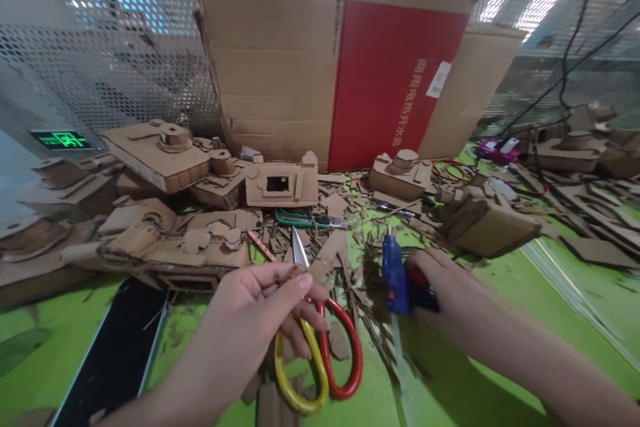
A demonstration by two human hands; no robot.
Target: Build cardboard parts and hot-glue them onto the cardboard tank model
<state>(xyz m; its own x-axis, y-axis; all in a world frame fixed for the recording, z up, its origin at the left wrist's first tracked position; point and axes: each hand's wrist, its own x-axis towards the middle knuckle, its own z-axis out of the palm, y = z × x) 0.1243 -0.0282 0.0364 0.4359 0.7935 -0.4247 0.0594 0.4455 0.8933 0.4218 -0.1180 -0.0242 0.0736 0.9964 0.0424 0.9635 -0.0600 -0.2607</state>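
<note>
My left hand (pixel 260 310) is closed, with thumb and forefinger pinched on a small cardboard piece (pixel 299 272); most of the piece is covered by the fingers. Below that hand lie scissors (pixel 359 357) with one yellow and one red handle, their blades pointing away from me. My right hand (pixel 445 283) grips a blue hot glue gun (pixel 395 270) by its handle. Its nozzle points up and away, and a clear glue stick (pixel 399 347) trails from its rear. The glue gun and the cardboard piece are apart.
Cardboard scraps (pixel 345 267) litter the green table (pixel 465 373). A green utility knife (pixel 300 219) lies behind the scissors. Several cardboard models (pixel 155 153) crowd the left and back. A phone (pixel 115 347) is at left, clear glue sticks (pixel 580 300) at right. Large cardboard (pixel 275 73) stands behind.
</note>
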